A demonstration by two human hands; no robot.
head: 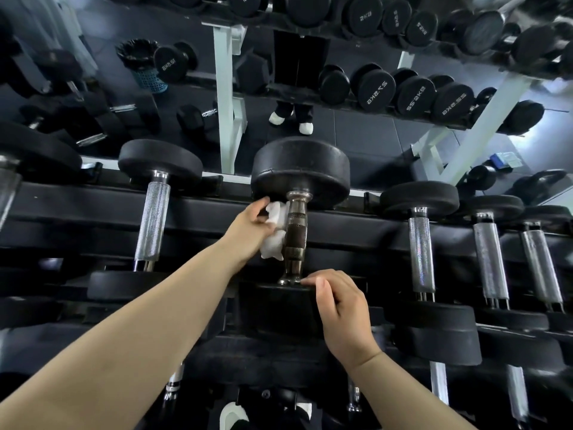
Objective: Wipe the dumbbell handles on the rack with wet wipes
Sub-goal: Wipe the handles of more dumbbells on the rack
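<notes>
A large black dumbbell (300, 169) lies on the top shelf of the rack (93, 209), its dark metal handle (296, 231) pointing toward me. My left hand (248, 231) presses a crumpled white wet wipe (274, 231) against the left side of that handle. My right hand (341, 308) rests on the near head of the same dumbbell (279, 308), fingers curled over its edge beside the handle's base.
More dumbbells with silver knurled handles lie on the same shelf, one to the left (153, 218) and several to the right (421, 249). A mirror behind the rack reflects more racks and a person's legs (294, 113). A lower shelf holds further dumbbells.
</notes>
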